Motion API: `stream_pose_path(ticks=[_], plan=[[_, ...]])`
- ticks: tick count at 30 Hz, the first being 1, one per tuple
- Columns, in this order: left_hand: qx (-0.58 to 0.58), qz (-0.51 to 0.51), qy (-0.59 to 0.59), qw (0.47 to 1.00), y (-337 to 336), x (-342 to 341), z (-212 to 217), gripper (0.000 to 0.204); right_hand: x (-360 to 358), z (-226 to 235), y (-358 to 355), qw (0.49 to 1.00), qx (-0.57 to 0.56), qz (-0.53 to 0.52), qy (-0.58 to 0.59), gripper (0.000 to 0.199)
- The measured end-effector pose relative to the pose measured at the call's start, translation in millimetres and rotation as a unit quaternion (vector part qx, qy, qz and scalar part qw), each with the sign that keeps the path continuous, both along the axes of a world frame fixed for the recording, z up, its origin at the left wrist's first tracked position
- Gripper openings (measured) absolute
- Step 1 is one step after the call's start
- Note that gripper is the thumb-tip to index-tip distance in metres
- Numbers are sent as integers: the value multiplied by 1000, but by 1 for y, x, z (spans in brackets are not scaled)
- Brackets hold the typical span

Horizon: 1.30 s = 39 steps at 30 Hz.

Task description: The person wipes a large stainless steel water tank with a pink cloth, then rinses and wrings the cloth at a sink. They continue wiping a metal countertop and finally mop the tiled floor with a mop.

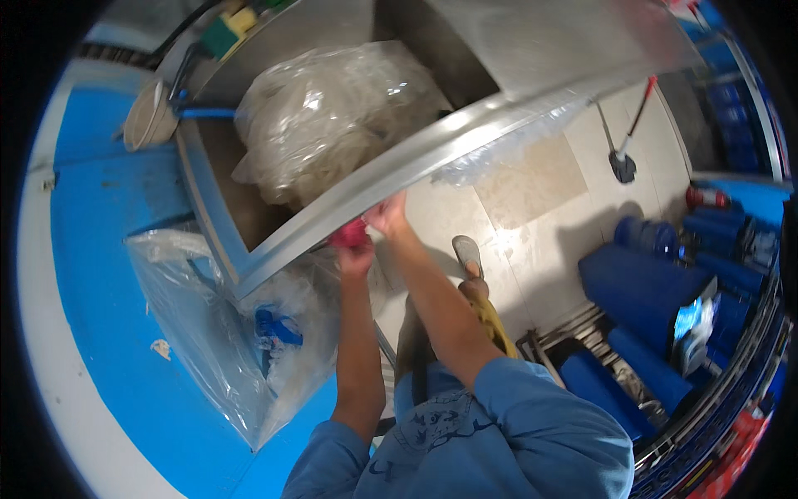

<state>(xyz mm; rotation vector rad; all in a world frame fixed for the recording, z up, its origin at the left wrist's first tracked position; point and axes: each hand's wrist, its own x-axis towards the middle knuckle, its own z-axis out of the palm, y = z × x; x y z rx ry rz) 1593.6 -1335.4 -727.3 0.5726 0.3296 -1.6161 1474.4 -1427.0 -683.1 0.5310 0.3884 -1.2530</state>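
Below the front rim of a steel sink (391, 158), both my hands come close together. My left hand (356, 256) is closed on a small crumpled pinkish-red thing (349, 232), perhaps a cloth; its kind is unclear. My right hand (389, 213) is beside it, its fingers bent toward the red thing and partly hidden by the rim, so its grip cannot be made out. In the sink basin lies a large clear plastic bag (332, 100), bulging with pale translucent contents.
A sponge (226, 33) and a pale bucket (150, 116) are at the sink's far left. Clear plastic sheeting (199, 291) with a blue item hangs below left. A long-handled scraper (622, 165) stands on the tiled floor. Blue containers (644, 287) fill a rack at right.
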Motion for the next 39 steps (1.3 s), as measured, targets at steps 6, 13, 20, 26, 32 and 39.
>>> stream_pose_path(ticks=[6, 13, 20, 26, 32, 39], plan=[[-32, -349, -130, 928, -17, -156, 54, 37, -213, 25, 13, 968, -147, -143, 142, 64], [-81, -601, -73, 792, 83, -284, 94, 28, -363, -21, 186, 944, -22, -234, 231, 41], [-204, -675, -315, 636, 103, -321, 80, 46, -357, -39, 266, 916, 76, -324, 223, 53], [-213, -575, -290, 735, 53, -290, 83, 56, -351, 28, 204, 960, -129, -205, 140, 80], [-150, -263, -20, 953, 18, -219, 103, 38, -308, 75, 130, 968, -86, 5, 236, 62], [-156, -127, -158, 967, 25, -95, 67, 42, -171, 81, 73, 920, -121, 297, 225, 43]])
